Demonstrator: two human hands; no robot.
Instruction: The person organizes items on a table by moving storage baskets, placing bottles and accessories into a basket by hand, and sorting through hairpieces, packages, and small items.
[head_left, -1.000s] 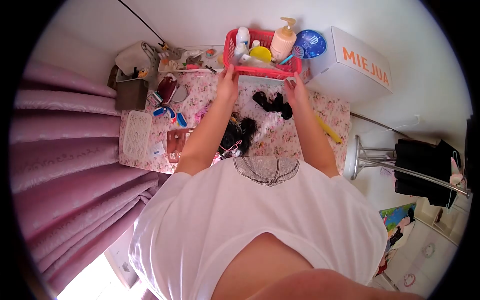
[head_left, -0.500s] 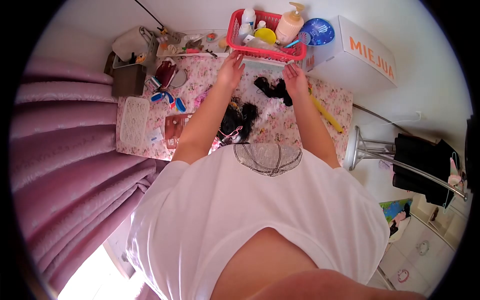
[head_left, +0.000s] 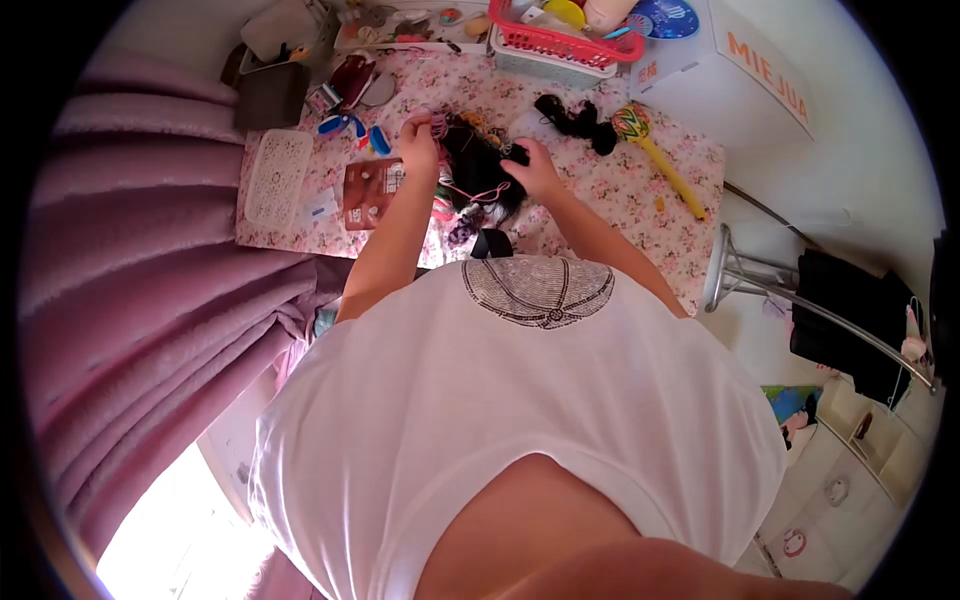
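Note:
A dark tangled pile of black hair-like strands and hair ties (head_left: 475,155) lies on the flowered table, with pink and orange bands among it. At its left edge is my left hand (head_left: 418,143), fingers loosely apart beside some pink bands. From the other side my right hand (head_left: 535,172) reaches the pile's edge, its thumb and fingers spread and curved. Neither hand visibly holds anything lifted. A pink cord (head_left: 480,192) crosses the pile's lower part. Just below lies a dark patterned scrunchie-like bunch (head_left: 464,226). A brown packet (head_left: 370,194) rests by my left forearm.
Behind the hands stands a red basket (head_left: 565,45) on a pale bin, beside a white box (head_left: 690,75). Black strands (head_left: 577,122) and a yellow-handled stick (head_left: 668,175) lie right. At left are a white lattice tray (head_left: 272,180) and blue-and-white items (head_left: 355,130).
Both hands have come back from the red basket to the dark pile, which now sits between them. The view has tilted down, and the basket shows higher in the picture, on its bin.

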